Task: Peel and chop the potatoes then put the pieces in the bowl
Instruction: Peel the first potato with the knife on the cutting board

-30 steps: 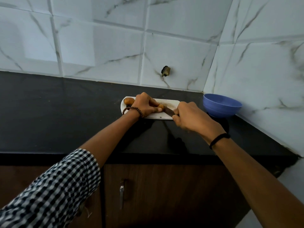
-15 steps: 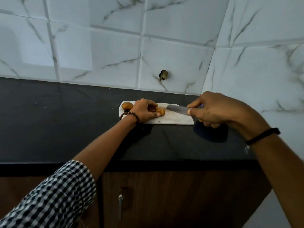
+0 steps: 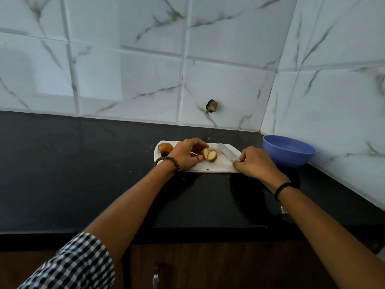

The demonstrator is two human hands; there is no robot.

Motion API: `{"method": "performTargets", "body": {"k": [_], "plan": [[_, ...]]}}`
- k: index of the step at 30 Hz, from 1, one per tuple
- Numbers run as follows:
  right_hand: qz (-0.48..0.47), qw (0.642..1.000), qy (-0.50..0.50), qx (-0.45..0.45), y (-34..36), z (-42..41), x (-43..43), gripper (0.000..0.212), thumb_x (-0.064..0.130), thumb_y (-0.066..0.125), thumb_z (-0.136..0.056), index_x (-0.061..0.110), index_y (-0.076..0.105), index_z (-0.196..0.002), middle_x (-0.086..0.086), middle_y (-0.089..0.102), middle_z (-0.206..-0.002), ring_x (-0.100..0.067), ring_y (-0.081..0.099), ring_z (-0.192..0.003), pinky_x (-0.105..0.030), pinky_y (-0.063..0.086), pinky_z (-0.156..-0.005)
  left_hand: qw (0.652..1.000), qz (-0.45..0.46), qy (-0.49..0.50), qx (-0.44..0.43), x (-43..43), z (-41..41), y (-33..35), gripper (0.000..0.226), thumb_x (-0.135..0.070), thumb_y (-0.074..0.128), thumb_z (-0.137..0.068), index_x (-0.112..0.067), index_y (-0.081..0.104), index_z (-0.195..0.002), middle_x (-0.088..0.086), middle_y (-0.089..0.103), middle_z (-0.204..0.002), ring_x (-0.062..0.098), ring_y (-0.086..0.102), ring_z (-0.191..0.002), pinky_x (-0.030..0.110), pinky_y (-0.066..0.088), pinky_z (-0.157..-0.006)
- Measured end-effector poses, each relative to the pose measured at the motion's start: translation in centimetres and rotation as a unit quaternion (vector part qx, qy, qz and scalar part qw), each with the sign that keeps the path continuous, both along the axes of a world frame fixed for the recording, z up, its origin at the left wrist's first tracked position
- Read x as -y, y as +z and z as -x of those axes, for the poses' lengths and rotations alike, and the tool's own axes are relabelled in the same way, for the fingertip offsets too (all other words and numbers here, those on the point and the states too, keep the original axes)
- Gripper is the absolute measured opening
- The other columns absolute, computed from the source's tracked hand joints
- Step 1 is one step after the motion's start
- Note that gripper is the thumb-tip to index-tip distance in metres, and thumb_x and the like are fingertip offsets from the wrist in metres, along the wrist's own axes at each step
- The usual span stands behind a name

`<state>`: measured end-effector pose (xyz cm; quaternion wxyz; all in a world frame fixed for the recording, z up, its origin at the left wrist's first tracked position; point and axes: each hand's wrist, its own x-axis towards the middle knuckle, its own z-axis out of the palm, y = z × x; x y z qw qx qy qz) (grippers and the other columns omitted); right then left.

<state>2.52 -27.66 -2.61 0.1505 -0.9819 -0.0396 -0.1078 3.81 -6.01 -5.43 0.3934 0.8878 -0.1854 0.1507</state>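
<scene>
Left hand [image 3: 185,155] pinches potato half [image 3: 204,153] on cutting board [image 3: 218,166]; other half [image 3: 213,156] touching it. Right hand [image 3: 256,163] grasps knife [image 3: 228,152], blade resting on board. Bowl [image 3: 288,152] near right.

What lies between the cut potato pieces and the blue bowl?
The knife on the cutting board and the right hand holding it lie between the potato pieces and the bowl.

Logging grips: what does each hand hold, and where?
The left hand pinches the left potato half by its uncut end; the right hand grips the knife by its handle.
</scene>
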Motion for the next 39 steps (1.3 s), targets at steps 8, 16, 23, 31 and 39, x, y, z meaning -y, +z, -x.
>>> {"method": "performTargets", "body": {"k": [8, 16, 23, 31, 39], "plan": [[0.043, 0.995, 0.066, 0.059, 0.6, -0.6, -0.6, 0.035, 0.037, 0.072, -0.088, 0.016, 0.065, -0.114, -0.003, 0.062, -0.116, -0.019, 0.058, -0.105, -0.033, 0.052, -0.086, 0.999, 0.037, -0.008, -0.003, 0.1, -0.2, -0.3, 0.034, -0.001, 0.066, -0.085, -0.014, 0.058, -0.116, 0.002, 0.065, -0.113, 0.012, 0.062, -0.106, 0.021, 0.050, -0.093], [-0.113, 0.973, 0.199, -0.014, -0.1, -1.6, -2.3, 0.056, 0.036, 0.079, -0.082, 0.023, 0.058, -0.133, 0.008, 0.065, -0.124, -0.009, 0.060, -0.114, -0.020, 0.043, -0.090, 0.997, 0.070, -0.009, 0.008, 0.3, -0.1, -0.4, 0.032, -0.006, 0.067, -0.086, -0.015, 0.058, -0.116, 0.000, 0.067, -0.108, 0.010, 0.064, -0.103, 0.026, 0.052, -0.094], [-0.198, 0.964, 0.170, 0.045, 0.2, -2.3, -2.7, 0.042, 0.033, 0.080, -0.080, 0.020, 0.061, -0.115, 0.007, 0.067, -0.104, -0.007, 0.071, -0.080, -0.017, 0.055, -0.069, 0.992, 0.110, 0.060, 0.016, 0.7, 0.3, 0.3, 0.033, -0.031, 0.069, -0.087, -0.015, 0.061, -0.115, -0.004, 0.068, -0.101, 0.007, 0.065, -0.093, 0.015, 0.051, -0.080], [-0.196, 0.966, 0.161, 0.058, 1.9, -5.3, -5.6, 0.037, 0.027, 0.087, -0.072, 0.017, 0.066, -0.100, 0.008, 0.072, -0.088, 0.000, 0.067, -0.082, -0.014, 0.048, -0.065, 0.974, 0.067, 0.187, 0.111, -0.9, -0.2, 0.4, 0.024, -0.033, 0.071, -0.079, -0.018, 0.071, -0.097, -0.002, 0.061, -0.096, 0.010, 0.062, -0.084, 0.024, 0.052, -0.077], [-0.154, 0.961, 0.224, -0.042, 2.9, -9.7, -10.7, 0.025, 0.015, 0.082, -0.081, 0.009, 0.074, -0.104, -0.003, 0.074, -0.094, -0.011, 0.071, -0.077, -0.020, 0.058, -0.066, 0.965, -0.036, 0.237, 0.101, -2.9, -1.4, 0.5, 0.021, -0.032, 0.065, -0.078, -0.011, 0.067, -0.073, 0.001, 0.062, -0.079, 0.015, 0.057, -0.072, 0.028, 0.048, -0.062]]}}
